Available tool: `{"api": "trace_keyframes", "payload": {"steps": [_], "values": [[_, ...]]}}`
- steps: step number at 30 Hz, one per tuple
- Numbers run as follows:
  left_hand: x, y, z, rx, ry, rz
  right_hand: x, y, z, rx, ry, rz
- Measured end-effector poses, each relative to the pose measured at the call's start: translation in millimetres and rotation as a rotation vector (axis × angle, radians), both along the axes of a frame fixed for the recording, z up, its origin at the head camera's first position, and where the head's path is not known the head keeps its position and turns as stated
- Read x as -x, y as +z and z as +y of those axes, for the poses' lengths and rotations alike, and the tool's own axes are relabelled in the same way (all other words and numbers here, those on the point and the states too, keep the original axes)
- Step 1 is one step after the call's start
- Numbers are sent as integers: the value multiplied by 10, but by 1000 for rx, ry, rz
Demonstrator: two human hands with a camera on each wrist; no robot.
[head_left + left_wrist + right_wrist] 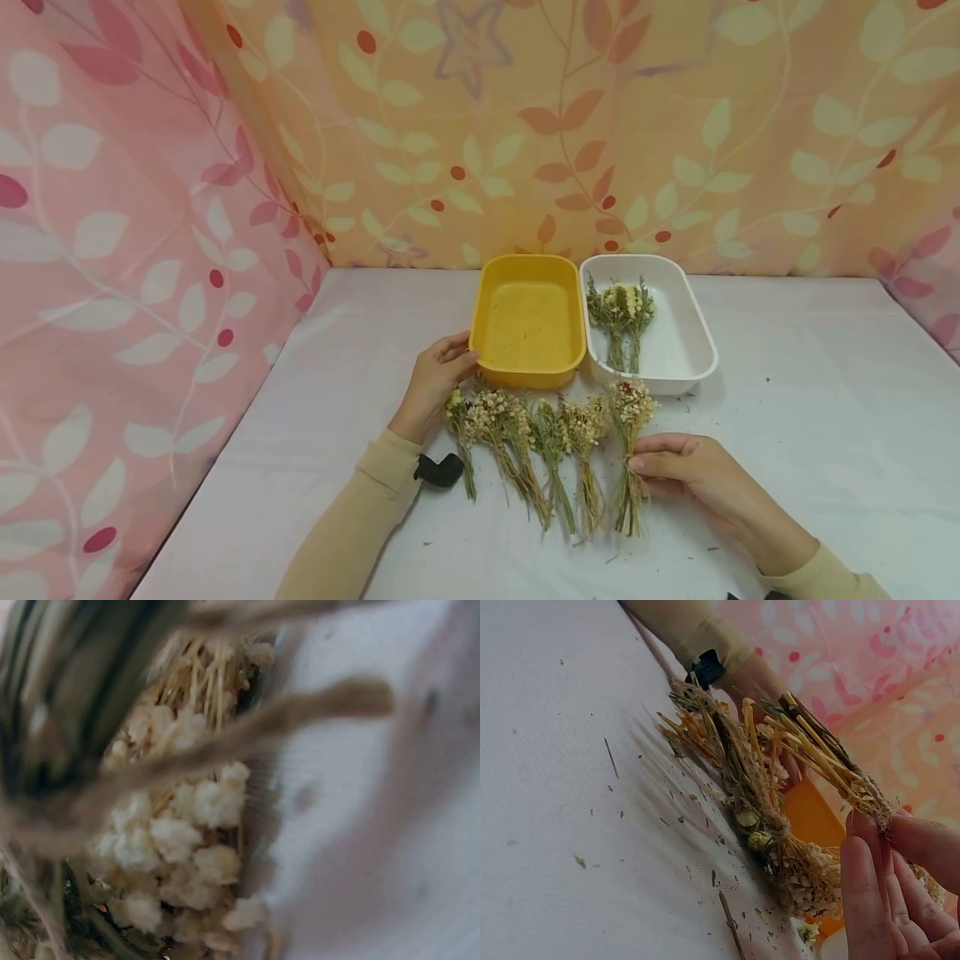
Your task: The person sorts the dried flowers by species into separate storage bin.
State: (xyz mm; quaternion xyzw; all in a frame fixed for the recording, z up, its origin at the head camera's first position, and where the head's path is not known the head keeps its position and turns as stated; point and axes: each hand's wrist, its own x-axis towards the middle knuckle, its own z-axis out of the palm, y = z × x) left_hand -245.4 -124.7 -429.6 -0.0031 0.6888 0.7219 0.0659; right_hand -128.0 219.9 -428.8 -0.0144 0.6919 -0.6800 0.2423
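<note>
My right hand (pixel 693 471) pinches a small dried-flower bouquet (pixel 628 417) at its tied stems, thumb and fingers at the binding. In the right wrist view, that bouquet's stems (pixel 817 750) rise from the fingertips. My left hand (pixel 438 379) touches the front left corner of a yellow tray (pixel 486 354), its fingers along the outer side. In front of that tray lies a row of several dried-flower bouquets (pixel 551 433), the leftmost just below my left hand. Pale blossoms (pixel 176 840) and a blurred twine tie (pixel 52 825) fill much of the left wrist view.
A white tray (pixel 678 333) stands against the yellow one's right side, with dried bouquets (pixel 618 312) at its left. Bits of stem and crumbs (pixel 727 919) litter the white tabletop (pixel 810 433). Leaf-patterned cloth (pixel 525 142) hangs behind and at the sides.
</note>
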Motion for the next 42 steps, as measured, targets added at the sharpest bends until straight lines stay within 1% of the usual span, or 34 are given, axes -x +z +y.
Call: {"api": "trace_keyframes", "payload": {"steps": [9,12,17,21,27,32,42], "values": [[-1,-3,2,-8,6,-22,-5,41,38,-7,-13,19],[-4,-2,0,-5,11,-18,3,53,47,-1,-7,24],[-4,6,9,-7,8,-15,4,69,50,4,0,3],[0,-2,18,-1,-5,-5,35,124,15,-27,-1,22],[-10,3,7,2,15,-14,161,283,-101,-86,15,66],[-18,10,3,-8,9,-7,292,409,-179,-104,20,105],[-26,8,8,-8,12,7,569,636,-360,-79,11,86]]}}
